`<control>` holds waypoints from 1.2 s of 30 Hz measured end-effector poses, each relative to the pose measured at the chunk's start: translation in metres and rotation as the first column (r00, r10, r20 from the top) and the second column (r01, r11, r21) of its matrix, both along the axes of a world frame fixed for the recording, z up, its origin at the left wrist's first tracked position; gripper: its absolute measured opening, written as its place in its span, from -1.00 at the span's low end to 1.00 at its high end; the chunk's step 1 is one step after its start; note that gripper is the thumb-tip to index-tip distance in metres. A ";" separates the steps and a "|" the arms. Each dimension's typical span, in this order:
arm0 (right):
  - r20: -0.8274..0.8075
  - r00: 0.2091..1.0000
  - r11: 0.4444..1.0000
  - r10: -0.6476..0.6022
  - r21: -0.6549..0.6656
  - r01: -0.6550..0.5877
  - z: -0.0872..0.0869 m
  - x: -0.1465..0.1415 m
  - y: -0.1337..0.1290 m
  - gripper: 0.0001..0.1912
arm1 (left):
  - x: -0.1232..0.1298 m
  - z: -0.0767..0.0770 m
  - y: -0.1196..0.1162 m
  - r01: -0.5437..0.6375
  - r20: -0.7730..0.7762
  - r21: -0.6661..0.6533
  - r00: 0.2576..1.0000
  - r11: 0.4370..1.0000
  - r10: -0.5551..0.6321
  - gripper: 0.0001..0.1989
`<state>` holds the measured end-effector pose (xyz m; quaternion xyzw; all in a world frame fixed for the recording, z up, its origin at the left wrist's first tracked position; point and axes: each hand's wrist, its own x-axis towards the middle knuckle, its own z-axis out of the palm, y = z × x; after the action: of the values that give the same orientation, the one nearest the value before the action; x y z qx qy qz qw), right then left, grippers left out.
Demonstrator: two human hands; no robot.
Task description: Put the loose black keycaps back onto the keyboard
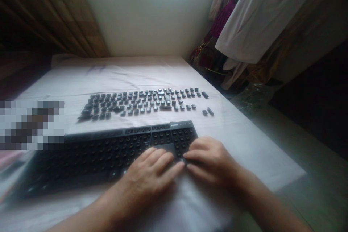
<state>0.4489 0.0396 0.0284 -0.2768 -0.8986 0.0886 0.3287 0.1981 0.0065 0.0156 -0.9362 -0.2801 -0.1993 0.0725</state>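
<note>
A black keyboard with its keycaps off lies slanted across the near part of the table. My left hand rests over its front edge, fingers bent on top and thumb stretched toward the number pad. At the pad's lower right corner is my right hand, its thumb and fingertips drawn close together beside my left thumb. Whatever sits between those fingertips is hidden. Beyond the keyboard, many loose black keycaps lie in rows, roughly in keyboard layout.
A pale cloth covers the table, whose right edge runs down beside my right arm. Clothes hang at the upper right. A brown curtain hangs at the left by a pale wall. A blurred-out patch hides something at the left.
</note>
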 end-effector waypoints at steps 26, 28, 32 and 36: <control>-0.002 1.000 0.999 0.029 -0.044 -0.029 0.000 0.003 0.001 -0.87 | 0.002 0.005 0.001 -0.003 0.023 -0.066 1.000 0.998 0.005 -0.66; 0.006 1.000 0.999 0.026 -0.043 -0.026 0.000 0.003 0.001 -0.87 | 0.002 0.005 0.001 -0.002 0.030 -0.066 1.000 0.998 0.004 -0.66; 0.008 1.000 1.000 0.008 -0.013 -0.008 -0.001 0.004 0.000 -0.87 | 0.002 0.005 0.001 -0.006 0.039 -0.064 0.999 0.998 0.009 -0.67; 0.006 1.000 1.000 0.019 0.004 -0.019 -0.002 0.004 0.000 -0.87 | 0.002 0.005 0.001 0.002 0.041 -0.043 0.999 0.999 0.000 -0.69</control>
<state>0.4529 0.0397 0.0267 -0.2679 -0.9022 0.0890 0.3259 0.1996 0.0075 0.0202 -0.9333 -0.2855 -0.2127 0.0466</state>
